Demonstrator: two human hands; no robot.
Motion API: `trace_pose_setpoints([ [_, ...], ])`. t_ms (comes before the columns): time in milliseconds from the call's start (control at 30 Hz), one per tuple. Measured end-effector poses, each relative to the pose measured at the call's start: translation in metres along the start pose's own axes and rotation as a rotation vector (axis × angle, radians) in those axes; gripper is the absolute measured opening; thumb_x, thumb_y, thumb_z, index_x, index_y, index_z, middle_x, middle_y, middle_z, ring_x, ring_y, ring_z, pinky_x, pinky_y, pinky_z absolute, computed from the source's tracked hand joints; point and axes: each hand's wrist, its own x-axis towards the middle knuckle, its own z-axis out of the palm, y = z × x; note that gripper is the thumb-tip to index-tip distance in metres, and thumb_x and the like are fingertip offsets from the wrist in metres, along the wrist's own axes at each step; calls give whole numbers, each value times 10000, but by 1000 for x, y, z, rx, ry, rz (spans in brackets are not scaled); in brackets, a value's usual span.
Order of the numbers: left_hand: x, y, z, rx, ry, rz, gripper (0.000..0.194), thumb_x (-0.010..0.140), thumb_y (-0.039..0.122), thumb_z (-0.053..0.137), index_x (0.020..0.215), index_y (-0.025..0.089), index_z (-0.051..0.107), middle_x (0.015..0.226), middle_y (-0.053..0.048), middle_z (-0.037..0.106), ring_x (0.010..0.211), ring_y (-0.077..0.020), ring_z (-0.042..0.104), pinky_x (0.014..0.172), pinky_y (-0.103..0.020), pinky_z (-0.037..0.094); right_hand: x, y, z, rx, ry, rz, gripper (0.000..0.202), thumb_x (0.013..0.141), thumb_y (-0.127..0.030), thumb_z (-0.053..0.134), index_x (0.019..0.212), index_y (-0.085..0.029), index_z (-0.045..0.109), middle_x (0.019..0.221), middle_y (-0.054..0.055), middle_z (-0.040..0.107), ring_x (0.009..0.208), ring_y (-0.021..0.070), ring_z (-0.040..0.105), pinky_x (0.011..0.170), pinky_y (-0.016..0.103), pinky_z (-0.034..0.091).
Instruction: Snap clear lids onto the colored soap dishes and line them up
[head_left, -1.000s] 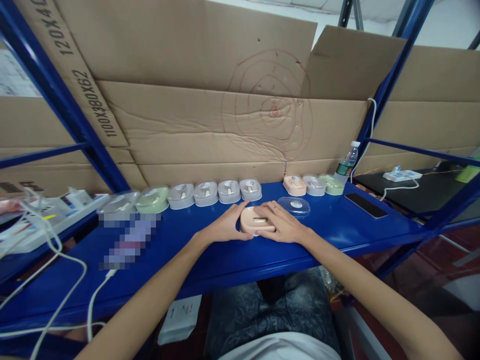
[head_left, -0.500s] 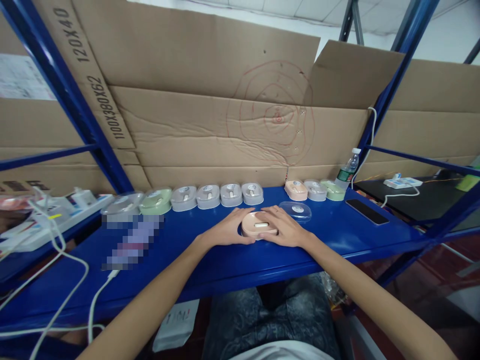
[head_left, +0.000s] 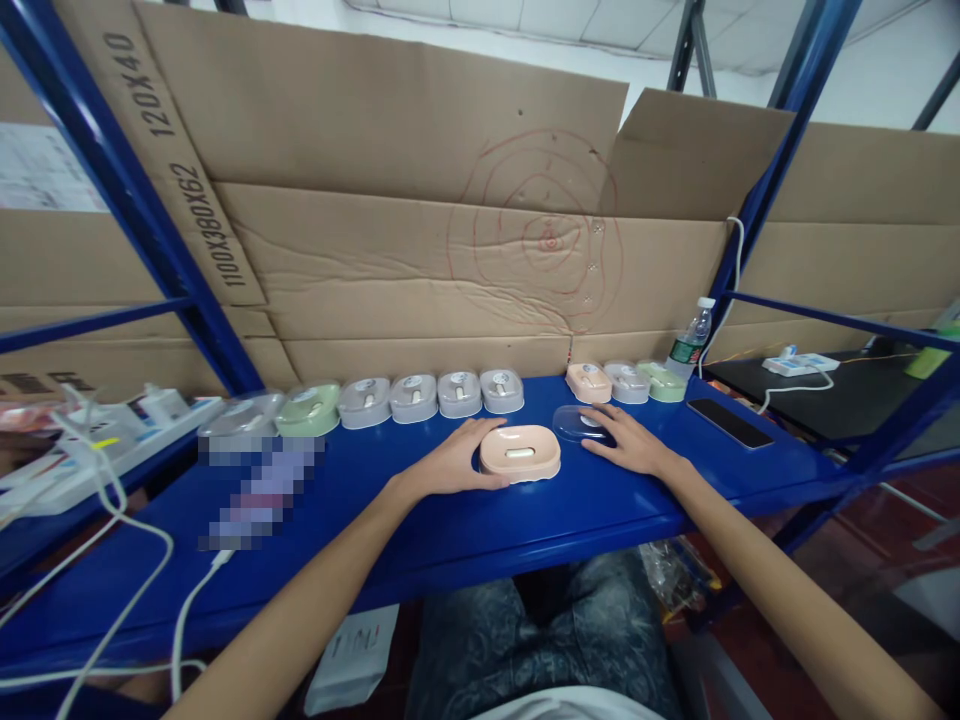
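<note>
A pink oval case with a small white piece in its middle rests on the blue table, without a clear cover on it. My left hand is around its left end, thumb at the front and fingers at the back. To the right lies a clear oval lid with a round sticker. My right hand is over the lid's right part, fingers spread and touching it; part of the lid is hidden beneath them.
Several lidded grey cases and a green one line the back. At the right are a pink case, a bottle and a phone. White cables and a power strip lie left.
My right hand has let go of the pink case and moved right onto the clear lid, its fingers now spread. My left hand has stayed at the case.
</note>
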Motion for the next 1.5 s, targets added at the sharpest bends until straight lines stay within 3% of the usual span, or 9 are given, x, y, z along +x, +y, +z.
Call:
trace_pose_setpoints([
  [167,-1,1,0,1,-12,-42,1105,762,668,881,1654,212,413,1673,-188,456,1539,-473,412,1276,-630,313,5,-4,-1,149,86,51,632,1025,-647,596,1497,-227,614,1381,166,658,1278,353,661,1128,571,529],
  [300,-1,2,2,-15,-3,-48,1136,763,650,890,1668,194,377,1678,-200,443,1538,-461,412,1275,-615,324,21,-32,-7,253,198,8,570,1101,-580,480,1576,-271,547,1444,139,655,1336,340,623,1163,604,488],
  [433,1,-1,5,-73,9,-54,1154,739,640,915,1664,214,373,1657,-194,468,1510,-458,444,1257,-622,351,39,-78,-2,320,113,-198,576,1098,-541,534,1622,-307,492,1506,141,603,1371,317,590,1162,589,489],
  [567,2,-5,8,-110,7,-58,1183,721,613,934,1673,219,354,1688,-194,420,1552,-459,384,1274,-630,324,45,-105,12,281,5,-251,598,1070,-570,592,1596,-292,534,1441,152,629,1338,317,584,1154,579,485],
  [900,0,-4,7,-132,-19,-55,1208,740,661,919,1698,244,313,1684,-203,402,1564,-452,360,1269,-657,312,35,-109,16,231,-1,-295,624,1059,-587,603,1619,-330,507,1486,153,562,1376,321,557,1164,552,498],
  [1167,0,-1,6,-143,-18,-28,1039,779,627,898,1628,259,426,1627,-146,484,1508,-412,427,1266,-609,347,34,-111,15,141,-10,-310,629,1036,-581,642,1607,-345,522,1540,161,527,1429,347,535,1170,568,509],
  [1500,1,-1,8,-149,-20,-28,1117,747,642,912,1654,262,383,1671,-158,436,1546,-444,387,1270,-635,335,35,-112,11,26,-13,-366,618,1045,-590,611,1599,-327,532,1515,180,549,1423,367,528,1160,612,495],
])
